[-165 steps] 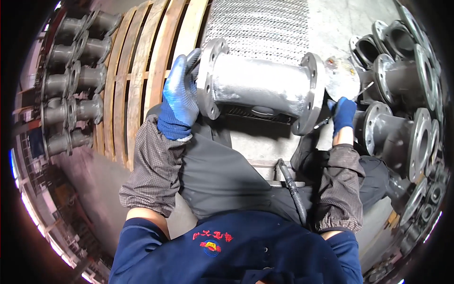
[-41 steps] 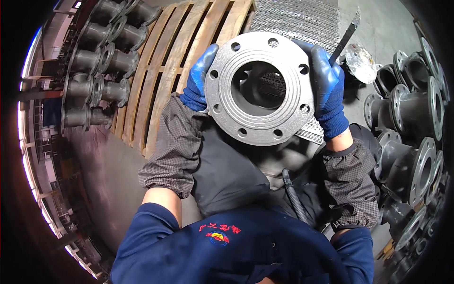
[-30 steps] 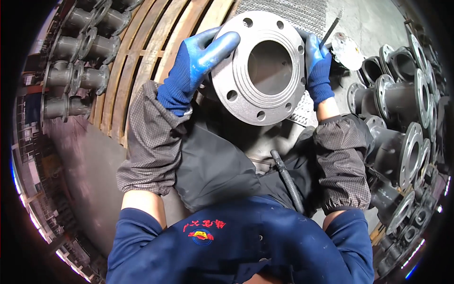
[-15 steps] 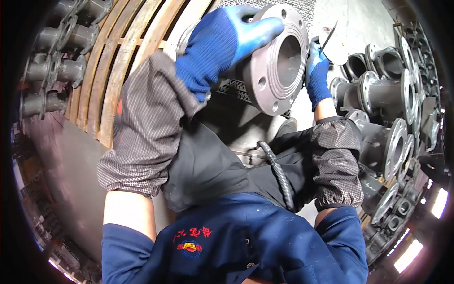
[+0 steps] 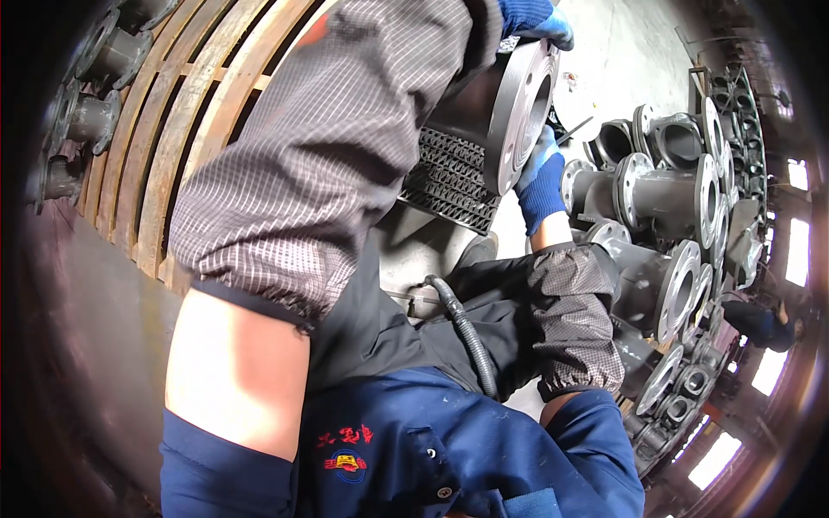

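A heavy grey flanged pipe (image 5: 522, 121) rests on a black metal grating (image 5: 449, 177), its bore turned to the right. My left hand (image 5: 537, 24), in a blue glove, is at the top of the picture, its fingers curled over the flange's upper rim; its wrist is partly cut off by the frame. Close to the right face of the flange is my right hand (image 5: 542, 168), gloved in blue too, closed around something with a thin dark rod (image 5: 575, 130) sticking out. Its fingers are partly hidden, so the tool's kind is unclear.
Wooden pallet slats (image 5: 186, 147) lie to the left, with more flanged pipes (image 5: 91, 121) beyond. Rows of grey flanged pipes (image 5: 665, 197) stand close on my right. A ribbed black hose (image 5: 462, 324) runs across my lap. A person (image 5: 760, 324) is at the far right.
My left arm has reached farther forward, and its hand has moved from the flange's near side to its top rim. The flange now shows more edge-on. My view has shifted to the right.
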Available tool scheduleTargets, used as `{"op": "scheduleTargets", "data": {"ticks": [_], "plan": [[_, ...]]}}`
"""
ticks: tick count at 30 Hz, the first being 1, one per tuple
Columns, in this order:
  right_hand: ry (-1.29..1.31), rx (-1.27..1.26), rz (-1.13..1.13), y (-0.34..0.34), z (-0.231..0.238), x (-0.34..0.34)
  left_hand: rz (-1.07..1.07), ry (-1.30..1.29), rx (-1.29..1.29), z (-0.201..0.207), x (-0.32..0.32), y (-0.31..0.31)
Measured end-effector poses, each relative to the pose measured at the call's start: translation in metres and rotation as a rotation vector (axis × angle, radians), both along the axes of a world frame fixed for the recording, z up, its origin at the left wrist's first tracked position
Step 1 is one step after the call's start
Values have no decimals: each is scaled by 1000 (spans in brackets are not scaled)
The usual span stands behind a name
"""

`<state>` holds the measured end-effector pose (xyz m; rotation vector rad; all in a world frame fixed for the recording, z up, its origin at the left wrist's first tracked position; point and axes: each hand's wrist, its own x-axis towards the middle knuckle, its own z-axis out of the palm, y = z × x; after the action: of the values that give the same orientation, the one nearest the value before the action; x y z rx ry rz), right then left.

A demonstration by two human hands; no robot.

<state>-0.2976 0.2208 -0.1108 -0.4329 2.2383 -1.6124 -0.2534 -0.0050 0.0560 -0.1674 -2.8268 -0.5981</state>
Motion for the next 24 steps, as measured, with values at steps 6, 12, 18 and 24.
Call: {"op": "scheduleTargets", "data": {"ticks": [6, 12, 18, 24], "plan": [[49, 123, 189, 3, 19, 8, -18, -54, 53, 0, -15, -15], [-445, -297, 86, -15, 49, 33, 6, -120, 147, 0, -3, -34], [-579, -482, -35, -25, 57, 38, 43, -132, 308, 16, 47, -45], [-287, -287, -84, 0, 23, 33, 123, -196, 480, 27, 94, -23]]}}
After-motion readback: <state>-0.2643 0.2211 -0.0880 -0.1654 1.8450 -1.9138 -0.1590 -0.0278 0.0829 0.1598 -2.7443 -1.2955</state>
